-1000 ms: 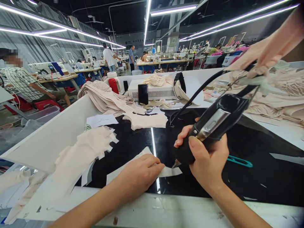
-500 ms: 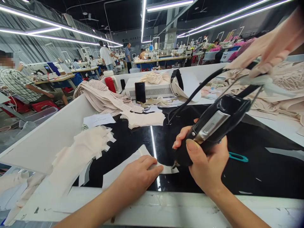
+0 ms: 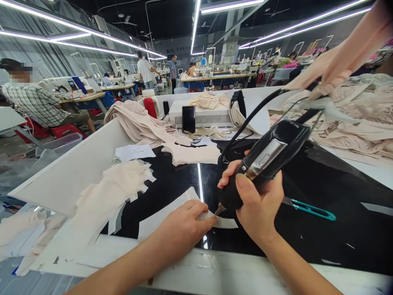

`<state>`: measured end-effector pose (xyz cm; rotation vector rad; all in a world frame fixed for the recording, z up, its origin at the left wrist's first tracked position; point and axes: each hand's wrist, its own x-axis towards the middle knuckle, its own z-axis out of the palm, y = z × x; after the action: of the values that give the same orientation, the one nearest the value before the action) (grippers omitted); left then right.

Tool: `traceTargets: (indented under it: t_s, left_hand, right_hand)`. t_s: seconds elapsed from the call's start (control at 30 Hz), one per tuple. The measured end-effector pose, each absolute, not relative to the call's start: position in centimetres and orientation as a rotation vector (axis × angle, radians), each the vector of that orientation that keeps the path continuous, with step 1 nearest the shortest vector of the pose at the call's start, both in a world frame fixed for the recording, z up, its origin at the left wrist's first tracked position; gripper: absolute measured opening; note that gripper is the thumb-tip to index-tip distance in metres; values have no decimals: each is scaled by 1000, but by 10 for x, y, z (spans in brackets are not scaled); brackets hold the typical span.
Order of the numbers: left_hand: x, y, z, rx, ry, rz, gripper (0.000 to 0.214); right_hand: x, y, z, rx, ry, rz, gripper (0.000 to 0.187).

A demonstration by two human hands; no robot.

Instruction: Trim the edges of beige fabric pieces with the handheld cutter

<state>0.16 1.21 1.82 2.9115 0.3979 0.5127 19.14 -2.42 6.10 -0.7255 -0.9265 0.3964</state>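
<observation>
My left hand (image 3: 184, 223) lies palm down on a pale fabric piece (image 3: 158, 215), thumb stretched toward the cutting point. The fabric lies flat on the shiny black work surface (image 3: 258, 250), and a narrow curved end shows right of the thumb. My right hand (image 3: 260, 205) is wrapped around a black electric hot knife (image 3: 273, 149), tilted with its pointed metal tip down. That tip meets the fabric just beside my left thumb. A cable and a pale pink fabric tie (image 3: 334, 78) run up from the knife's rear. Right of my right hand lies a slim teal-handled tool (image 3: 313, 209).
Layered pale cut pieces (image 3: 104, 196) lie at left, with a neat stack (image 3: 193, 155) behind. A phone (image 3: 188, 119) leans on a white vented box (image 3: 201, 114). Fabric heaps (image 3: 362, 123) fill the right. A low white wall (image 3: 61, 180) edges the table. People sit and stand beyond.
The view has shifted slightly left. The hot knife's tip has moved left along the fabric, closer to my left thumb. More of the teal-handled tool now shows.
</observation>
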Motion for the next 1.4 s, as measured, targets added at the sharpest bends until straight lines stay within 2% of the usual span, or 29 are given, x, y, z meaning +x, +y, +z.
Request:
traceTargets:
  t_s: [0.17,0.4,0.6,0.83,1.07,1.4]
  left_hand:
    - [1,11,18,2851,447,619,24]
    - [0,10,20,2789,466,625,25]
    - [0,11,16,2774,482,672,29]
    - [0,11,15,2758,487,669,28]
    - [0,11,10,2753,498,661,27]
    - [-5,23,21,2769,570,594,24]
  right_hand:
    - [193,-21,59,-763,-938,383,27]
    - [191,-15,61,-721,-942,392,32]
    - [191,-12,60,-746,-972,376,25]
    - [190,-4,60,-711,-958,379,32]
    - [187,-3,57,-750,-975,403,27]
    - [218,-16,70,-848,-986,298,38]
